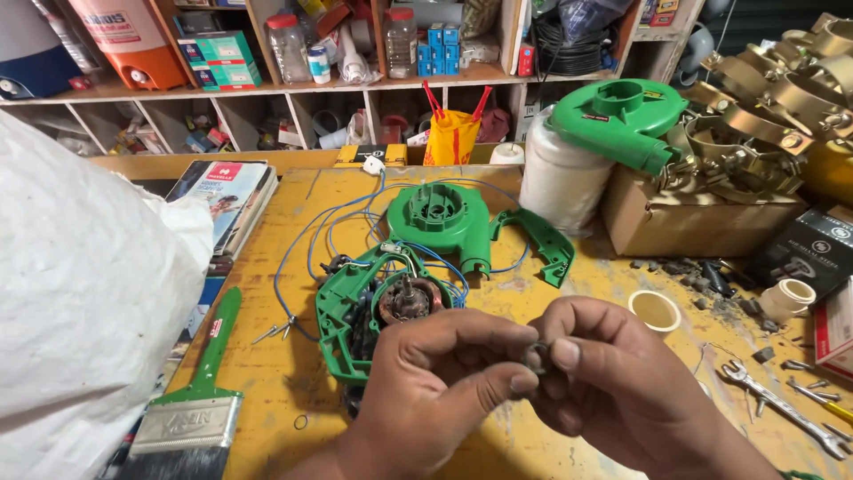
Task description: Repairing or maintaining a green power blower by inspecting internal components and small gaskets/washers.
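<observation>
Head view: hands (pixel 524 373) near table edge (pixel 267 444)

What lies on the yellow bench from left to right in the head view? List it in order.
Paintbrush with green handle → stripped blue wire ends → opened green motor housing → left hand → small dark part pinched by both hands → right hand → white ring → spanner.

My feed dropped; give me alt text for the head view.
Both hands, left hand and right hand, pinch a small dark part above a yellow table. Behind them lies an opened green motor housing with blue wires; a paintbrush lies left.
</observation>
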